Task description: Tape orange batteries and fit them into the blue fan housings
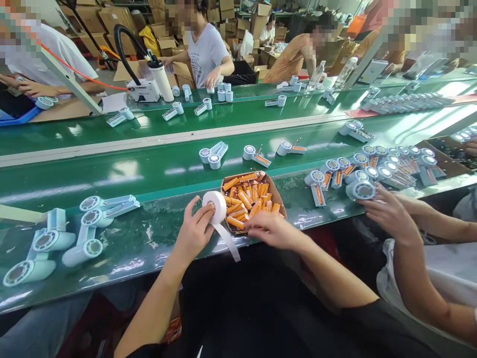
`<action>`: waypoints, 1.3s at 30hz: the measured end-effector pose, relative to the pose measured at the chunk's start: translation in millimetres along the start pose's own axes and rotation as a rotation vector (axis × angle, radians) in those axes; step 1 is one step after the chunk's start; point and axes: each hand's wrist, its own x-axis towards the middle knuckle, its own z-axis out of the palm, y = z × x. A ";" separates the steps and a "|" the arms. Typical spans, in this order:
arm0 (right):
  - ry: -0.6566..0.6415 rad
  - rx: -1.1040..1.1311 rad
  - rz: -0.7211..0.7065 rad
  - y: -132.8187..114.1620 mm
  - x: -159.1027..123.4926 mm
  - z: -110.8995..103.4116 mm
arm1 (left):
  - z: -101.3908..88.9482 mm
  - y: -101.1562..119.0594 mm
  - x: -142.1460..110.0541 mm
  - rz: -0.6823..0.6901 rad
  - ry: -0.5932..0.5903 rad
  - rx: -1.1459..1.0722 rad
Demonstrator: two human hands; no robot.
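My left hand (197, 223) is closed around a roll of white tape (219, 206), and a loose strip of the tape hangs down past the table's near edge. Directly in front of me, a cardboard box (280, 191) holds many orange cylindrical batteries with thin wires. At the box's near side, my right hand (274, 229) has its fingers drawn together against the end of an orange battery (235, 223); the fingertips are partly hidden. Left of my hands lie several pale blue-grey fan housings with handles, one of them a round-headed housing (54, 240).
A co-worker's hand (389, 214) touches a housing (360, 190) at right, beside a cluster of housings with orange batteries. More housings (214, 154) lie on the green conveyor belt (156, 159). Across it, several people work near a white machine (145, 91) with a black hose.
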 end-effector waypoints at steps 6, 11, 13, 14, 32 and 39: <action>0.081 -0.305 -0.067 59.0 13.9 -26.3 | -1.5 17.2 -0.2 0.055 0.000 -0.009; 0.476 -0.003 0.184 59.2 -1.4 -44.1 | -14.7 23.7 -1.7 0.085 -0.040 0.047; 0.651 0.243 0.315 53.7 -7.0 -45.8 | -17.5 23.9 -4.2 0.078 -0.053 0.049; 0.681 0.374 0.352 50.1 -7.9 -43.8 | -17.4 23.8 -5.2 0.072 -0.060 0.049; 0.767 0.149 0.412 -15.9 18.2 11.5 | -16.9 41.3 5.5 0.220 -0.251 -0.079; 0.289 0.357 0.418 -9.5 14.0 -5.8 | -27.3 31.7 17.1 0.384 -0.390 -0.051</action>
